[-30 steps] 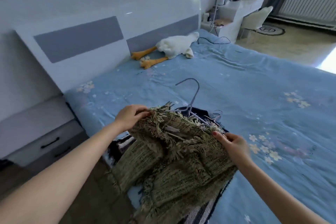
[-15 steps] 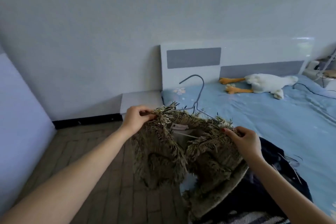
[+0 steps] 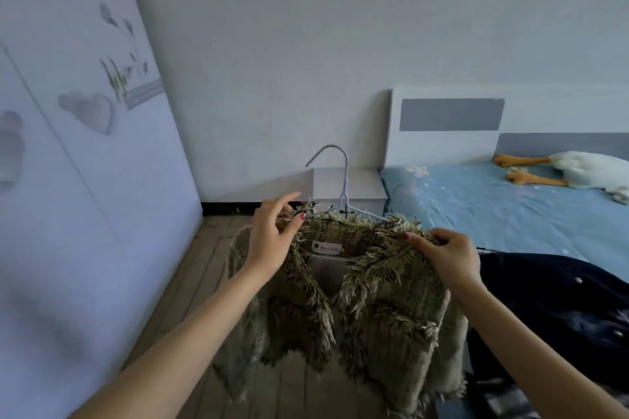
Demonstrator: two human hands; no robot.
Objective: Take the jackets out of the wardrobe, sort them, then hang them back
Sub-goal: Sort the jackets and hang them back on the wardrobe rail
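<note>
An olive-green fringed jacket (image 3: 381,309) hangs in the air on a pale wire hanger (image 3: 344,180), its hook pointing up and left. My left hand (image 3: 272,238) pinches the jacket's left shoulder between thumb and fingers, the index finger raised. My right hand (image 3: 446,255) grips the right shoulder by the fringed collar. A dark navy jacket (image 3: 551,303) lies on the bed's near corner, to the right of the lifted one. The wardrobe's pale door (image 3: 68,214) with heart and plant decals fills the left side.
A bed with a light blue sheet (image 3: 493,211) and white-grey headboard (image 3: 446,126) is on the right, with a white plush goose (image 3: 585,173) on it. A white nightstand (image 3: 347,184) stands by the wall. Wooden floor (image 3: 204,269) runs between wardrobe and bed.
I have lifted the olive jacket off the bed and turned left with it towards the wardrobe. It now hangs freely over the floor, and the wardrobe door has come into view.
</note>
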